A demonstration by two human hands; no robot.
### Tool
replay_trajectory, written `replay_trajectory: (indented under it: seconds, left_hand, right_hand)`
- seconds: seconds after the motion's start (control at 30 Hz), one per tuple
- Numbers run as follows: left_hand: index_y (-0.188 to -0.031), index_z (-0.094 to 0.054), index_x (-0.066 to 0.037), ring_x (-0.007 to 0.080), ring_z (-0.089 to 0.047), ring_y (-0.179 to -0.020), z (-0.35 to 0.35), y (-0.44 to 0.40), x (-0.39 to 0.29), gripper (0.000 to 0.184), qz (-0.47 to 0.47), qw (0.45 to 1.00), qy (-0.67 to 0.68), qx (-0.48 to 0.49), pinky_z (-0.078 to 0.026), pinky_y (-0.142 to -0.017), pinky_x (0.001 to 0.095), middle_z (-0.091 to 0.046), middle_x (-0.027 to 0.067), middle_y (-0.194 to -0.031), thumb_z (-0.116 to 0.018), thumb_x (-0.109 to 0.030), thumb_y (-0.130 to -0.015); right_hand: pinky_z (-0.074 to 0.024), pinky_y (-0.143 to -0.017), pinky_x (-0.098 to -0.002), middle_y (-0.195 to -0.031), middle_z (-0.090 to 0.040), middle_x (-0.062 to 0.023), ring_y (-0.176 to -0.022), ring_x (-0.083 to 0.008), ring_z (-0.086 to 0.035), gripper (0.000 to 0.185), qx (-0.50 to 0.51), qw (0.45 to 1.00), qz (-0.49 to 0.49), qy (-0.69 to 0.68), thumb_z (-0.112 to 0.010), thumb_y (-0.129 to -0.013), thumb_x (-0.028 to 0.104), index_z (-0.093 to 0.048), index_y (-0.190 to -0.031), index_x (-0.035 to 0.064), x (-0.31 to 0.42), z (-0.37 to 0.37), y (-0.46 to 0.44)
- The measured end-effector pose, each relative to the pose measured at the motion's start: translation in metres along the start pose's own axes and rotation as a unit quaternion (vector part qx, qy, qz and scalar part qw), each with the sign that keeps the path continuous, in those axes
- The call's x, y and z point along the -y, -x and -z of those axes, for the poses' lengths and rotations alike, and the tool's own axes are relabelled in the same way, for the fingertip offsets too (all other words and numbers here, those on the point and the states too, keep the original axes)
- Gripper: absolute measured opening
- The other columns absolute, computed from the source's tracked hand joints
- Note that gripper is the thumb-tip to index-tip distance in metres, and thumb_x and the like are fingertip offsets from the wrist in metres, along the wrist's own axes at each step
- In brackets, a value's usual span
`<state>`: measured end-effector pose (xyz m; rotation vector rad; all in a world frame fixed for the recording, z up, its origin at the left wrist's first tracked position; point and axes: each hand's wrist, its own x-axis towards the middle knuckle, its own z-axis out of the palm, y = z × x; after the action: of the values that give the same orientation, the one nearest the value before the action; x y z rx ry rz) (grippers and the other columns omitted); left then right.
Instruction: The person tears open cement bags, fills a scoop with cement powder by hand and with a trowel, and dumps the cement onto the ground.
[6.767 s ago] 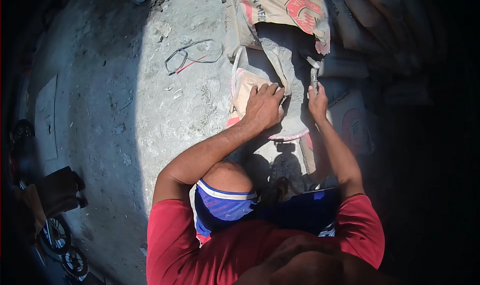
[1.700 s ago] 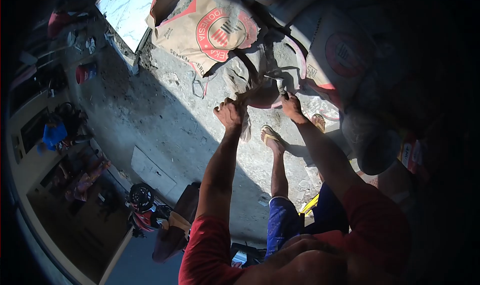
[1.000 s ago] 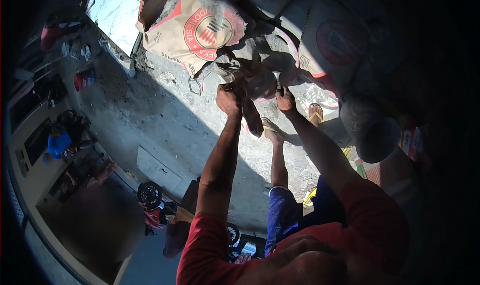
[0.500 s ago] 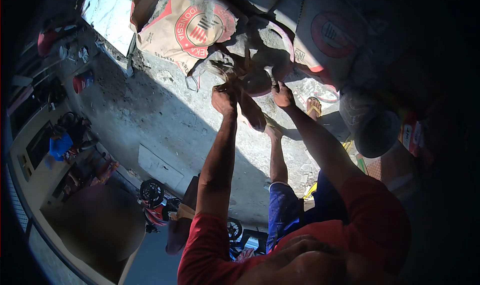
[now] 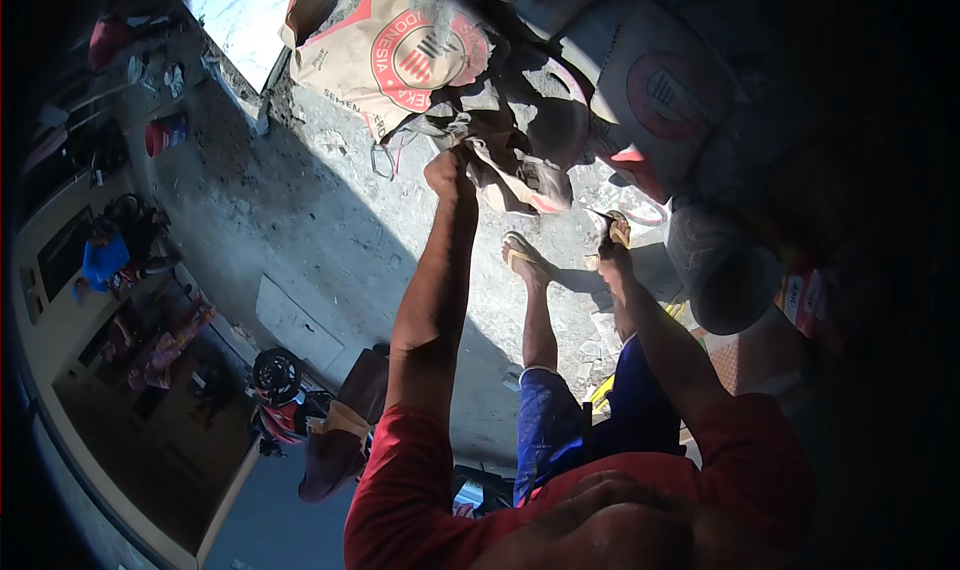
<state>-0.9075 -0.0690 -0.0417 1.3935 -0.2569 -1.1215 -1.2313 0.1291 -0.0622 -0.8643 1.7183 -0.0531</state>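
My left hand [image 5: 449,172] is closed on the edge of a crumpled, torn paper cement sack [image 5: 540,182], which hangs to the right of the fist. Lower and to the right, my right hand [image 5: 613,260] is closed around a small, thin object [image 5: 604,226] with a pale part and a dark tip; its kind I cannot make out. That hand is apart from the torn sack, in front of my sandalled foot. Just beyond the left hand lies a brown cement sack [image 5: 345,65] with a red round logo.
Another printed sack [image 5: 625,100] lies at the upper right, above a dark bucket [image 5: 735,270]. A white tile slab [image 5: 235,20] is at the upper left. A red bucket [image 5: 165,135], a motorcycle [image 5: 285,390] and a person in blue [image 5: 103,258] are farther left.
My right hand has moved down and right, away from the torn sack. The torn sack's free side now swings out to the right. My left hand stays closed on it, slightly higher.
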Motion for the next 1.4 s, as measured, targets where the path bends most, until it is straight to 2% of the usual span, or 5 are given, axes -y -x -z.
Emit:
replay_trajectory:
  seconds: [0.23, 0.43, 0.7, 1.03, 1.4]
  left_hand:
    - [-0.084, -0.058, -0.002, 0.0214, -0.058, -0.065, -0.068, 0.013, -0.055, 0.012, 0.228, 0.956, 0.07, -0.173, -0.045, -0.057, 0.0304, -0.061, 0.0067, -0.081, -0.059, 0.004, -0.074]
    - [-0.086, -0.058, -0.003, 0.0184, -0.06, -0.07, -0.079, 0.015, -0.07, 0.005, 0.223, 0.955, 0.098, -0.167, -0.047, -0.07, 0.0312, -0.061, 0.0066, -0.082, -0.056, -0.002, -0.081]
    - [-0.096, -0.058, -0.004, 0.019, -0.055, -0.072, -0.039, 0.049, -0.076, 0.04, 0.289, 0.947, 0.093, -0.101, -0.046, -0.074, 0.0351, -0.058, 0.006, -0.086, -0.054, -0.044, -0.091]
    - [-0.133, -0.036, 0.005, 0.0399, -0.046, -0.115, 0.076, 0.112, 0.192, 0.073, 0.24, 0.886, -0.35, -0.186, -0.038, -0.099, 0.0399, -0.042, 0.0289, -0.128, -0.071, -0.027, -0.077]
    - [-0.134, -0.041, -0.017, 0.0452, -0.026, -0.128, 0.01, 0.056, 0.001, 0.071, -0.45, 0.777, -0.441, -0.013, -0.023, -0.101, 0.0605, -0.027, 0.0204, -0.142, -0.073, -0.03, -0.072]
  right_hand:
    - [-0.0452, -0.077, -0.0417, -0.086, -0.061, -0.0215, -0.087, -0.0352, -0.059, 0.04, 0.203, 0.977, 0.06, 0.027, -0.051, -0.087, 0.035, -0.052, -0.113, 0.0042, 0.043, -0.081, 0.01]
    - [-0.0442, -0.078, -0.0454, -0.09, -0.059, -0.0255, -0.088, -0.0434, -0.057, 0.034, 0.093, 0.978, 0.147, -0.111, -0.05, -0.089, 0.028, -0.05, -0.11, 0.0009, 0.127, -0.079, -0.022]
    - [-0.0362, -0.04, -0.0241, -0.069, -0.049, -0.0008, -0.046, -0.008, -0.044, 0.016, 0.048, 0.977, 0.103, -0.181, -0.053, -0.09, 0.021, -0.054, -0.096, 0.0058, 0.194, 0.014, -0.036]
    - [-0.0301, -0.039, -0.021, -0.066, -0.048, 0.0016, -0.044, -0.0056, -0.04, 0.016, 0.047, 0.984, 0.147, -0.089, -0.053, -0.092, 0.024, -0.053, -0.092, 0.0076, 0.272, 0.031, -0.06]
    - [-0.0329, -0.042, -0.0232, -0.065, -0.051, -0.0015, -0.046, -0.0072, -0.042, 0.018, 0.061, 0.974, 0.201, -0.087, -0.052, -0.091, 0.021, -0.057, -0.087, 0.0048, 0.316, 0.046, -0.1]
